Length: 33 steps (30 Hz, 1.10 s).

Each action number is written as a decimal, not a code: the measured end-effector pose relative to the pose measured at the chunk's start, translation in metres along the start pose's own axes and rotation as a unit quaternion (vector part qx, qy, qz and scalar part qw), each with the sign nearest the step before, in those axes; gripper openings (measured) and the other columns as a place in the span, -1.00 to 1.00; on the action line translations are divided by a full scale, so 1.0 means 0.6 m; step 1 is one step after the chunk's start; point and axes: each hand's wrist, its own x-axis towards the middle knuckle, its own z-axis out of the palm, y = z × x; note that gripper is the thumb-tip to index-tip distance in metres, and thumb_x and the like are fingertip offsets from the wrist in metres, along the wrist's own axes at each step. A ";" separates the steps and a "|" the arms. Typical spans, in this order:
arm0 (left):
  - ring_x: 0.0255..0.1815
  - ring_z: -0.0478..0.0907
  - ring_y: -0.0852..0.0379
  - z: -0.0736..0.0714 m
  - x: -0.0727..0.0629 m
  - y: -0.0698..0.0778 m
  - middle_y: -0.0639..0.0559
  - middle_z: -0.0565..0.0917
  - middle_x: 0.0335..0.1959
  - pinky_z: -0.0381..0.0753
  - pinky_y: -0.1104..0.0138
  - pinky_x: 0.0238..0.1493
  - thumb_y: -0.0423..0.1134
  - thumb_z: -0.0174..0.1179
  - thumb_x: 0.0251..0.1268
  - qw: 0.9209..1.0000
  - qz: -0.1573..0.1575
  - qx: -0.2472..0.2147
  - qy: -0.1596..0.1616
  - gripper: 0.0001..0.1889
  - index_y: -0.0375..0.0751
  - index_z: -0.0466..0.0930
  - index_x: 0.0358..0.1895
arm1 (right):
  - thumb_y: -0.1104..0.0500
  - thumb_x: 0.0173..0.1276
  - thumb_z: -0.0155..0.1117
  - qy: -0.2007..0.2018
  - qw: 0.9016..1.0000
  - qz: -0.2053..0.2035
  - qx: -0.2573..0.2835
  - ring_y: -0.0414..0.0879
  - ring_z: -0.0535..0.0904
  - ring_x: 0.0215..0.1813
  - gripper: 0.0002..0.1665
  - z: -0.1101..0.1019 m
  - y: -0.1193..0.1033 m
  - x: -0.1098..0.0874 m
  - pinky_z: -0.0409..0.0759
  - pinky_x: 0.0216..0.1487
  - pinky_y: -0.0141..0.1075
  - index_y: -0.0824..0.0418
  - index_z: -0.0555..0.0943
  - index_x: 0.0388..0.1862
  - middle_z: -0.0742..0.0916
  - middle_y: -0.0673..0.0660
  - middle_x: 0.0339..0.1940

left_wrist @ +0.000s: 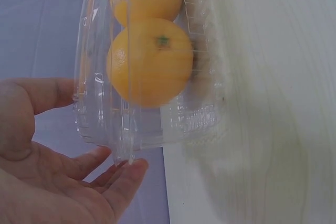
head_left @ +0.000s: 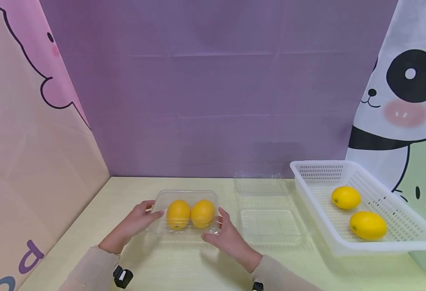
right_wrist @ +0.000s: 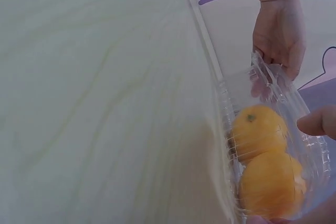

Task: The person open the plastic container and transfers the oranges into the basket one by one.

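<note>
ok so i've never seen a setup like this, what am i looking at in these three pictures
There's no machine here, just a person's bare hands. The wide picture comes from a camera worn on the head, looking forward and down; the other two come from cameras on the left and right wrists, so each looks at that hand's work.

The left hand and right hand hold a clear box by its ends, with two yellow-orange fruits inside. On the pale table are an open clear container and a white basket holding two yellow fruits.
</note>
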 end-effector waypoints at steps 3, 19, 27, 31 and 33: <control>0.41 0.17 -0.50 0.000 0.000 0.000 -0.60 0.10 0.44 0.33 -0.21 0.32 -0.07 0.09 0.51 1.000 -0.001 0.000 0.000 -0.24 -0.61 0.02 0.46 | 0.15 0.19 0.49 -0.001 1.000 -0.005 0.009 0.39 0.31 0.38 0.20 0.001 0.004 -0.001 0.40 0.29 0.22 0.41 -0.07 0.57 0.35 0.47 0.41; 0.42 0.17 -0.49 0.001 0.000 -0.001 -0.58 0.10 0.45 0.34 -0.20 0.32 -0.07 0.10 0.51 1.000 0.000 0.004 0.002 -0.24 -0.60 0.02 0.46 | 0.20 0.28 0.44 0.010 0.999 -0.020 0.035 0.43 0.35 0.33 0.08 0.008 0.012 -0.006 0.37 0.30 0.24 0.43 -0.05 0.53 0.39 0.50 0.34; 0.42 0.17 -0.50 0.001 0.002 -0.001 -0.59 0.11 0.44 0.35 -0.20 0.31 -0.10 0.09 0.52 1.000 0.004 0.002 0.002 -0.25 -0.62 0.03 0.45 | 0.15 0.35 0.39 0.016 0.999 -0.019 0.030 0.42 0.40 0.29 0.04 0.012 0.016 -0.007 0.47 0.22 0.21 0.39 -0.05 0.54 0.40 0.50 0.30; 0.41 0.17 -0.50 0.001 0.002 -0.001 -0.59 0.11 0.44 0.35 -0.19 0.31 -0.10 0.10 0.52 1.000 0.006 0.003 0.001 -0.26 -0.62 0.03 0.45 | 0.14 0.37 0.37 0.017 0.999 -0.017 0.037 0.34 0.45 0.25 0.01 0.013 0.018 -0.009 0.53 0.17 0.15 0.37 -0.05 0.54 0.44 0.46 0.29; 0.41 0.17 -0.50 0.001 0.002 0.000 -0.59 0.11 0.44 0.35 -0.20 0.30 -0.10 0.10 0.52 1.000 0.006 0.004 0.001 -0.25 -0.62 0.03 0.45 | 0.15 0.38 0.36 0.020 0.999 -0.019 0.045 0.31 0.48 0.23 -0.01 0.014 0.019 -0.010 0.55 0.16 0.12 0.37 -0.05 0.53 0.45 0.44 0.27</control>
